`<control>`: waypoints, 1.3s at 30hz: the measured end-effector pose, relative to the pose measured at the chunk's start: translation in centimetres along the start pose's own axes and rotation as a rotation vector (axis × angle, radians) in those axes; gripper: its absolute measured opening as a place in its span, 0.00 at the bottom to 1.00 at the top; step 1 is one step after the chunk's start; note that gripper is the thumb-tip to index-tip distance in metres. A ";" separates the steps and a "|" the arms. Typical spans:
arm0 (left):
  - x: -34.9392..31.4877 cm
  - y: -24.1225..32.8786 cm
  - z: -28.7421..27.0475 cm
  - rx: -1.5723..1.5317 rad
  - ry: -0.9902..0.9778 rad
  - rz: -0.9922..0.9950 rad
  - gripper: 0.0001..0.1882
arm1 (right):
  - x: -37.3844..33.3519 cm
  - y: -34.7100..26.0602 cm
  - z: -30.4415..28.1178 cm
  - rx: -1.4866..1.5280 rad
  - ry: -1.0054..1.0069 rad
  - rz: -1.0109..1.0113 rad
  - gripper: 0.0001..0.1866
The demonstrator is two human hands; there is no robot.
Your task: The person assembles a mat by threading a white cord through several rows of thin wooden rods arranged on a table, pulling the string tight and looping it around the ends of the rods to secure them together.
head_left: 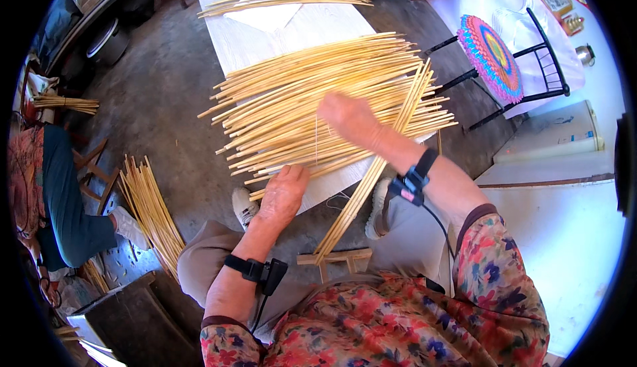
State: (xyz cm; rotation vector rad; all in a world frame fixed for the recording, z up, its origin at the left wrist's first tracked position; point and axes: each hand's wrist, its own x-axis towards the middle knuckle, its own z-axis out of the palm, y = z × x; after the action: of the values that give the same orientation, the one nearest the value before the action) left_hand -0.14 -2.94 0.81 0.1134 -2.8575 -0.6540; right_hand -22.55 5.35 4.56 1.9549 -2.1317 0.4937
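Dozens of sticks (318, 88): thin yellow ones laid side by side in a rough mat on the white surface (249, 45), right in front of the person
Left hand (285, 184): down at the mat's near edge, touching the closest sticks, can't tell if it's actually pinching one or just pressing
Right hand (348, 120): above the mat, fingers look curled but it's super blurry, so can't tell if they're clenched on anything
White thread (316, 140): thin line from near the right hand down toward the near edge
Spare sticks (352, 211): a few slanting across the right side, poking out past the near edge
Step right now: tying the near sticks into the row, imo
Next move calls for: thread taut, nearest stick steady so nothing skews
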 end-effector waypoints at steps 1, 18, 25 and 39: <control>0.0 0.0 0.1 -0.007 -0.011 0.007 0.16 | 1.3 1.9 -1.1 -0.032 0.115 0.047 0.03; -0.2 0.1 0.9 0.120 0.041 -0.009 0.12 | -0.1 4.6 -8.2 0.065 0.072 0.475 0.08; 0.1 0.3 0.8 0.145 -0.008 0.001 0.16 | -2.5 -2.9 -3.8 0.282 -0.355 0.147 0.09; -4.9 6.0 1.5 -0.453 -0.228 -0.234 0.15 | -8.2 -1.2 -6.1 0.558 -0.281 0.552 0.08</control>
State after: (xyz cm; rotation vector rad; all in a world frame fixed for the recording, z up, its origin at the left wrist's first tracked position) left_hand 4.15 3.69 1.19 0.3222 -2.8401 -1.4246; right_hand -20.99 15.20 7.26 1.7137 -2.9868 1.0587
